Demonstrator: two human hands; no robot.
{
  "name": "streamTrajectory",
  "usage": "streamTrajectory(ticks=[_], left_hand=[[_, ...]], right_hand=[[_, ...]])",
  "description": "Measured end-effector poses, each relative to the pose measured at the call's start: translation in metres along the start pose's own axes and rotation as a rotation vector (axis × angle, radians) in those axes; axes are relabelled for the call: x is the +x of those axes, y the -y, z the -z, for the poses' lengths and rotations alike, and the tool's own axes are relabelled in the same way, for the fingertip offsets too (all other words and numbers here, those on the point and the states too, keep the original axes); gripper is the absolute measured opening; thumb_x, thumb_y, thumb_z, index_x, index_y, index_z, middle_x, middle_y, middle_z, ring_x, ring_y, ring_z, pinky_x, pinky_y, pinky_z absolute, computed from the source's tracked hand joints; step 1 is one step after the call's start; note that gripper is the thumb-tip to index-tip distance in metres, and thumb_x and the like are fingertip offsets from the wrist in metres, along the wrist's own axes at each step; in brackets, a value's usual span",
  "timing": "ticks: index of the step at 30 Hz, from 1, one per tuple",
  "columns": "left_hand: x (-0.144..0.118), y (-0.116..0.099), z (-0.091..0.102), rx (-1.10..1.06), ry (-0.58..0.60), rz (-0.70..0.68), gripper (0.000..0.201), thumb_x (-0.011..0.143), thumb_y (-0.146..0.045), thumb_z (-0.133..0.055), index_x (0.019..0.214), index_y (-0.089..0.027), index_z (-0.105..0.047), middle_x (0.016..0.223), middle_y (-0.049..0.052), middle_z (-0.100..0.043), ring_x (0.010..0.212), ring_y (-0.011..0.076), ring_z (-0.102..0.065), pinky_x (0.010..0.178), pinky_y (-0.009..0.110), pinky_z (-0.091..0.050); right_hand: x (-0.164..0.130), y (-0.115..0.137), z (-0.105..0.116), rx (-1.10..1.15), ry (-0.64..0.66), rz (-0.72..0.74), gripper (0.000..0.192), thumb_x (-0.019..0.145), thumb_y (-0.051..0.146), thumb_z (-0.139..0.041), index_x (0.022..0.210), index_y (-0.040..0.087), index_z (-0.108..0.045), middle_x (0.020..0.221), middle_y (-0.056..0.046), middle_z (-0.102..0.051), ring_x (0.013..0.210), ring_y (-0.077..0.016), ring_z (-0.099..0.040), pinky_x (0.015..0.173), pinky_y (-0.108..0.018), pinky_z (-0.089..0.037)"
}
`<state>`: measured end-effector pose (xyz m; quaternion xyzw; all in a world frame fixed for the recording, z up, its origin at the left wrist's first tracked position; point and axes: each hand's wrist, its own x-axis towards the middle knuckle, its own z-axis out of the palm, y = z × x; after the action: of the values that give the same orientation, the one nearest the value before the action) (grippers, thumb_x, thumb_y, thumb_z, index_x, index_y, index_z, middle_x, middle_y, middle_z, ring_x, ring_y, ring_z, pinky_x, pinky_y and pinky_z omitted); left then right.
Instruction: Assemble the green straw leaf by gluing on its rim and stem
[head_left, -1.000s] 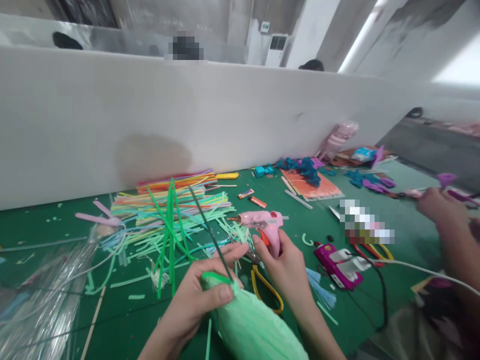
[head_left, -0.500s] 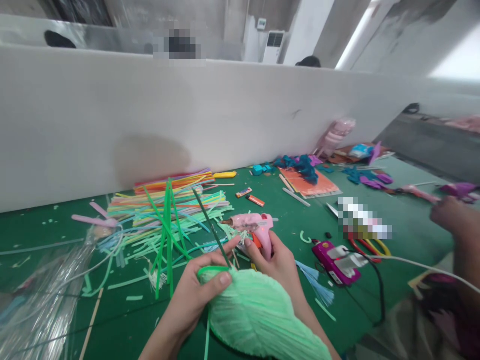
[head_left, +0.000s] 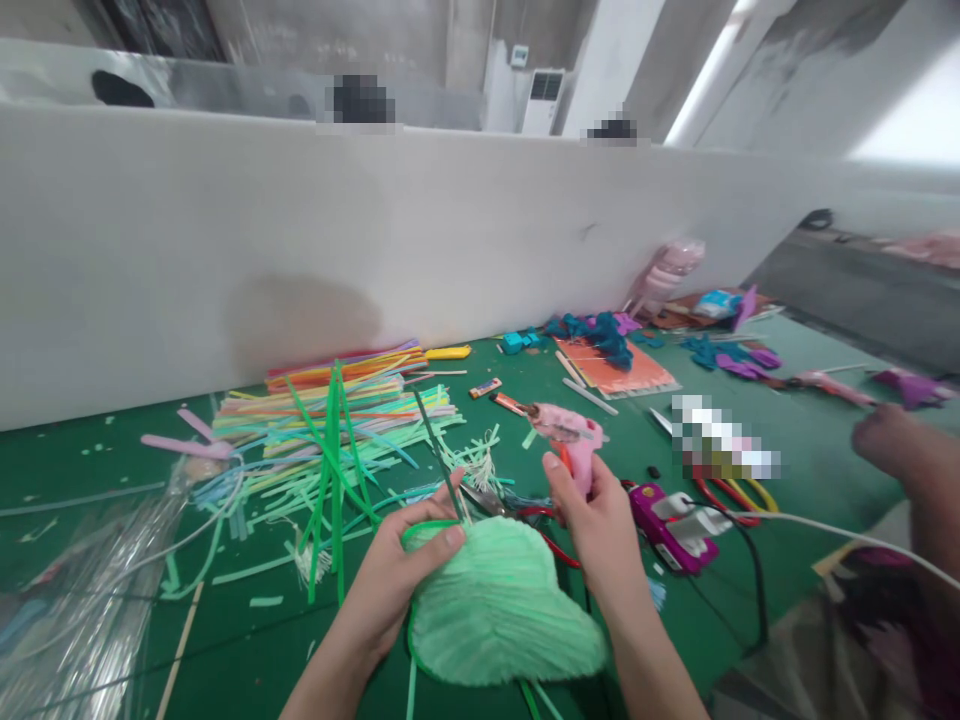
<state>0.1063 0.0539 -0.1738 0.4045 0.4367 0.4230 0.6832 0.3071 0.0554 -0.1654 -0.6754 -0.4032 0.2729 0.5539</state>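
A green table (head_left: 675, 620) fills the lower half of the view, backed by a long white partition (head_left: 225, 250). On the left of the table lies a broad heap of coloured strips (head_left: 337, 420), with a crumpled clear plastic bag (head_left: 67, 590) cut off by the left edge. Farther right sit an orange sheet (head_left: 622, 372) with dark teal scraps (head_left: 600, 332) on it, a purple box (head_left: 667, 515) with a white cable (head_left: 840, 535) running off the right edge, and a blurred patch that cannot be read. A co-worker's hand (head_left: 892, 450) enters from the right, cut by the frame, so what it holds is not clear.

Close to the camera lies a ribbed light-green leaf shape (head_left: 499, 605), resting on the table between the two forearms; its lower edge runs partly out of view. The left hand (head_left: 401, 565) pinches its upper rim — thumb on top, fingers curled under and mostly hidden — where a thin dark green stem (head_left: 439, 455) rises from it at a slant. The right hand (head_left: 600, 525) is closed around the grip of a pink glue gun (head_left: 570, 435), the nozzle pointing up and left, away from the leaf; the grip itself is covered by the fingers. Scissors (head_left: 517, 508) with red handles lie between the hands, half hidden behind the leaf.
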Motion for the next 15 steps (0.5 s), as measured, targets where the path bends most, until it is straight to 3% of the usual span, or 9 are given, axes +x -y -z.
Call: streamTrajectory(ticks=[4, 6, 11, 15], left_hand=[[-0.004, -0.017, 0.014, 0.263, -0.119, -0.031, 0.028, 0.068, -0.048, -0.083, 0.077, -0.023, -0.075, 0.105, 0.010, -0.079, 0.108, 0.0326, -0.068, 0.104, 0.046, -0.045], [-0.014, -0.028, 0.024, 0.387, -0.203, -0.049, 0.028, 0.065, -0.049, -0.084, 0.076, -0.025, -0.078, 0.091, 0.006, -0.079, 0.097, 0.0305, -0.070, 0.098, 0.042, -0.048], [-0.045, -0.039, 0.049, 0.817, -0.559, -0.211, 0.035, 0.066, -0.061, -0.076, 0.079, -0.029, -0.080, 0.077, -0.001, -0.079, 0.073, 0.0257, -0.072, 0.065, 0.031, -0.054], [-0.053, -0.029, 0.061, 0.884, -0.611, -0.282, 0.032, 0.073, -0.057, -0.074, 0.084, -0.028, -0.079, 0.080, -0.002, -0.080, 0.074, 0.0231, -0.074, 0.069, 0.028, -0.056]], right_hand=[[-0.001, 0.012, 0.016, -0.175, -0.212, 0.134, 0.032, 0.075, 0.043, -0.071, 0.071, 0.024, -0.046, 0.056, 0.007, -0.044, 0.052, -0.0115, -0.037, 0.049, -0.026, -0.031], [-0.006, 0.021, 0.020, -0.310, -0.245, 0.265, 0.032, 0.074, 0.039, -0.071, 0.068, 0.025, -0.042, 0.052, 0.008, -0.041, 0.047, -0.0110, -0.035, 0.046, -0.026, -0.030], [-0.024, 0.037, 0.015, -0.542, -0.119, 0.570, 0.038, 0.075, 0.033, -0.070, 0.064, 0.026, -0.034, 0.052, 0.008, -0.041, 0.043, -0.0098, -0.036, 0.042, -0.026, -0.027], [-0.039, 0.041, -0.004, -0.592, -0.020, 0.766, 0.039, 0.078, 0.023, -0.068, 0.066, 0.025, -0.031, 0.058, 0.008, -0.040, 0.046, -0.0082, -0.034, 0.044, -0.025, -0.027]])
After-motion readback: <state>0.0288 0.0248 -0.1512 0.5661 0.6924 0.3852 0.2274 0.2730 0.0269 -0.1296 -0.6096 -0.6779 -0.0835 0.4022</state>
